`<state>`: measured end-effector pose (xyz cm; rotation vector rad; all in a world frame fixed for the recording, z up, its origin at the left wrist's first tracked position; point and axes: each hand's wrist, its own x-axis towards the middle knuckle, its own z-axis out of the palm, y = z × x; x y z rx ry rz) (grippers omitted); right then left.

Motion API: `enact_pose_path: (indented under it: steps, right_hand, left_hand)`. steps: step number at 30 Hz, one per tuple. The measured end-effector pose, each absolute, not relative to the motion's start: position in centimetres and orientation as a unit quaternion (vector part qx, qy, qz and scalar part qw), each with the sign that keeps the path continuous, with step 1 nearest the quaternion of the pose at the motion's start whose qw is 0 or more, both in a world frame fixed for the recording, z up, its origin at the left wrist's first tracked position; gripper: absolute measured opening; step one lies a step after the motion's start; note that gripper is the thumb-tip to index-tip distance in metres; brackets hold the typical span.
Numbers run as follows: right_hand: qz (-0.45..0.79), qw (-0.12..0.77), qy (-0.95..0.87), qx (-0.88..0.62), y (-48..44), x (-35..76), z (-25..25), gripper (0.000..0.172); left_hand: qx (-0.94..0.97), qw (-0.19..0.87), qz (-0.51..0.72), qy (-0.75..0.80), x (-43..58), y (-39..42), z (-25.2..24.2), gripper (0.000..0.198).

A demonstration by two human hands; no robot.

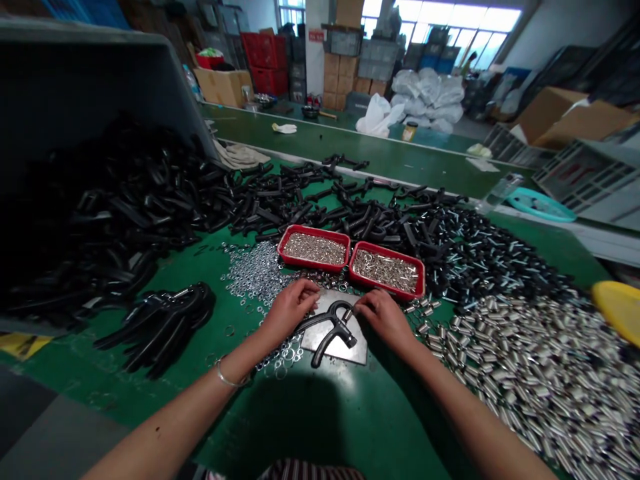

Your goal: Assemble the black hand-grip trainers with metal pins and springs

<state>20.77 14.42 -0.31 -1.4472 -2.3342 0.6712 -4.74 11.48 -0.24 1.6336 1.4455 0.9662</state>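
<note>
A black clamp-like tool (332,324) with a curved jaw and two handles lies on a square metal plate (357,350) in front of me. A small silvery piece shows inside its curve. Left of the jaw, my left hand (295,303) is closed, thumb and fingertips together over the plate's upper left. My right hand (384,312) pinches beside the jaw's right side; what is in either pinch is too small to make out. Just beyond the plate stand two red trays, a left tray (281,251) of small metal bits and a right tray (419,293) of pins or rivets.
Loose metal rings (255,267) spread left of the plate. Metal springs (540,373) heap at the right, below black parts with pins (490,253). Several assembled-looking black tools (165,323) lie at left. A grey bin (185,87) spills black parts (165,193). A yellow dish (617,310) sits far right.
</note>
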Motion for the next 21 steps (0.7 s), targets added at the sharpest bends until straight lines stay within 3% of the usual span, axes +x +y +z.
enact_pose_path:
  steps: [4,8,12,16,21]
  right_hand:
    - [0.175,0.109,-0.845,-0.494,14.3,20.1,0.4,0.017]
    - [0.049,0.055,-0.893,-0.445,14.1,18.1,1.4,0.018]
    - [0.035,0.012,-0.908,-0.418,14.4,17.6,1.7,0.015]
    - [0.055,0.024,-0.871,-0.488,13.6,21.2,1.2,0.017]
    - [-0.030,-0.029,-0.840,-0.541,9.5,26.7,0.6,0.018]
  left_hand:
    - [0.606,0.410,0.375,0.570,-4.4,10.5,0.0,0.017]
    - [0.712,0.312,0.322,0.541,-2.9,10.1,0.1,0.017]
    - [0.746,0.268,0.274,0.545,-1.6,10.1,-0.5,0.014]
    - [0.765,0.229,0.247,0.549,-1.4,10.1,-1.1,0.013]
    - [0.835,0.149,0.162,0.504,-1.1,10.7,-0.5,0.020]
